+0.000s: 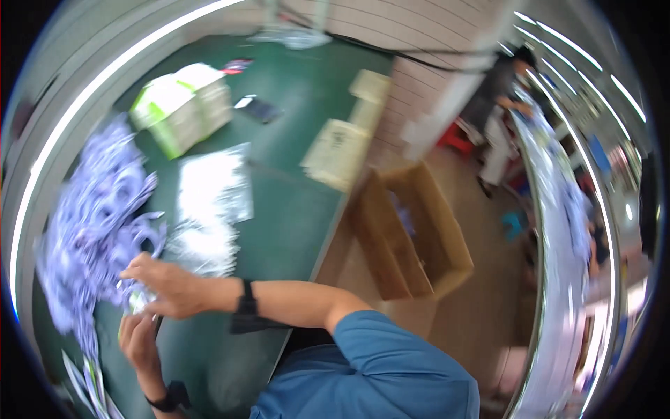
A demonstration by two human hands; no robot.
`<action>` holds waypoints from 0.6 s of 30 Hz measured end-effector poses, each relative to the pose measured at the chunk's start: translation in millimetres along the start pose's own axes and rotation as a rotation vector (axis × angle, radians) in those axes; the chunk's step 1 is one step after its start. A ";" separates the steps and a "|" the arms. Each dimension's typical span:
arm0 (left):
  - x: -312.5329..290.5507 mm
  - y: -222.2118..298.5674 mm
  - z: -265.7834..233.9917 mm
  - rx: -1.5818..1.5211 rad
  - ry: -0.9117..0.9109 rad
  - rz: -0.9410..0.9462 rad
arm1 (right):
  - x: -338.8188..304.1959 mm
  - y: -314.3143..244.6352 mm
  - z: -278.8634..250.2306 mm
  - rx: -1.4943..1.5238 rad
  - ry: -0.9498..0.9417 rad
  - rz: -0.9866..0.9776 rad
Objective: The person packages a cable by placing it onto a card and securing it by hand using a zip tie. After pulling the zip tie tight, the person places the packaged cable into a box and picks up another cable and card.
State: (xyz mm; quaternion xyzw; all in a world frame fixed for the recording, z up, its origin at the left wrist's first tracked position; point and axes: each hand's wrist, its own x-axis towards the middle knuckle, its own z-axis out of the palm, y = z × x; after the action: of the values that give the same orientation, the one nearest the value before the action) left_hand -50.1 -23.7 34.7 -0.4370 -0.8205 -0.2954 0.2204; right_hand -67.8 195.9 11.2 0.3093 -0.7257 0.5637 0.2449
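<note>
My right hand [166, 285] reaches across to the left side of the green table, its thumb and fingers closed on a small white-and-green piece [142, 299]. Just below it, my left hand [139, 341] is closed on the lower end of the same piece. Motion blur hides what kind of thing it is. Right beside both hands lies a large heap of lavender fabric strips [98, 223], some of them looped. Close to my right hand is a pile of clear plastic bags [213, 188].
On the green table [279, 230] are a white-and-green bundle [183, 105], a phone [259, 109] and cream paper sheets [336, 153]. An open cardboard box [419, 237] stands right of the table edge. Farther right, a person [495, 105] works at a long, fabric-laden table [555, 230].
</note>
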 end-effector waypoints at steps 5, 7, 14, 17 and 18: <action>-7.2 21.0 -9.5 0.052 0.036 -0.003 | -13.5 -19.5 -3.7 -0.084 -0.500 -0.059; -20.0 25.8 -12.8 0.082 -0.007 -0.022 | -23.3 -14.2 15.3 -0.107 -0.615 0.033; -42.8 30.4 -7.6 0.021 -0.138 -0.020 | -28.8 0.3 11.5 -0.078 -0.851 0.134; -47.5 33.6 -7.5 -0.052 -0.119 -0.073 | -27.4 2.7 14.2 -0.051 -0.880 0.156; -49.6 34.8 -6.2 -0.103 -0.114 -0.092 | -29.2 3.0 14.7 -0.034 -0.889 0.177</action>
State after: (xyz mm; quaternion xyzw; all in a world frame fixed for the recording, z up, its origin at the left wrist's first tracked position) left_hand 5.8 -41.6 18.7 -0.4259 -0.8345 -0.3217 0.1366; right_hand -50.0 187.1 -14.9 0.4540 -0.7932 0.3830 -0.1344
